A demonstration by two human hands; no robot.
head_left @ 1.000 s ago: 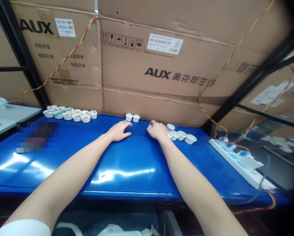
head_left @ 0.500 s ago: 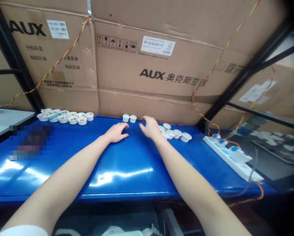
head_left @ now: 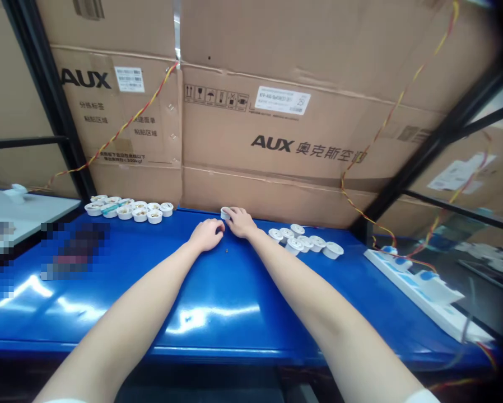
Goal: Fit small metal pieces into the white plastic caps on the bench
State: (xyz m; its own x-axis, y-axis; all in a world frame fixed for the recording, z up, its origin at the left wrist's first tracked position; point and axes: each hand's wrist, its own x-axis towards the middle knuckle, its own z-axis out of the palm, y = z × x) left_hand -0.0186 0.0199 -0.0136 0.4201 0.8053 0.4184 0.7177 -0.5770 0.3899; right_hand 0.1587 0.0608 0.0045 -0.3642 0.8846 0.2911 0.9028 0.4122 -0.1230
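At the back of the blue table, my right hand [head_left: 241,223] has its fingers closed at a small round white cup [head_left: 225,212]. The hand covers the spot beside that cup, so a second cup there is hidden. My left hand [head_left: 207,234] is just to the left and nearer, its fingers curved, with a gap to the thumb and nothing visible in it. Tiny dark pieces [head_left: 227,251], too small to name, lie on the table in front of both hands.
Several white cups [head_left: 140,215] with small brownish contents stand at the back left. More white cups [head_left: 332,250] sit right of my right arm. A white power strip [head_left: 419,294] lies along the right edge. Cardboard boxes [head_left: 226,145] rise behind the blue table [head_left: 218,291].
My right hand has moved left and closed at the white cup. The left hand's fingers have curled in more. The whole view has shifted slightly.
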